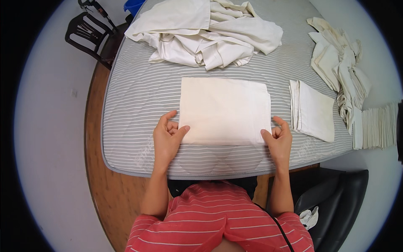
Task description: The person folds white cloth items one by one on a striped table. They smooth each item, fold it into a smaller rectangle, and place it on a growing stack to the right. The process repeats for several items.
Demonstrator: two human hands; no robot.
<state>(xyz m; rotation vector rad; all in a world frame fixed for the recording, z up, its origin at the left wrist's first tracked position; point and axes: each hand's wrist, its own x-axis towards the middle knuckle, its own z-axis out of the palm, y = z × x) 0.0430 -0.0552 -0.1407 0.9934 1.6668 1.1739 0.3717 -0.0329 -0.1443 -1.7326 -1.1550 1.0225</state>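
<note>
A folded cream-white cloth [223, 111] lies flat on the striped mattress [141, 94] in front of me. My left hand [168, 135] grips its near left corner, thumb on top and the lower fingers at the edge. At the near right corner my right hand [278, 138] holds it the same way, thumb pressed on the upper layer. Both index fingers stick out, away from the cloth. Layered edges show along the cloth's right side. To the right of my right hand rests another folded white cloth [315, 111], set at a slant.
A large heap of crumpled white cloths [201, 37] covers the far part of the mattress. More loose cloths [343, 60] lie along the right wall, near a row of folded cloths [379, 127]. A dark wooden chair [89, 34] stands left; a black seat [340, 204] is at lower right.
</note>
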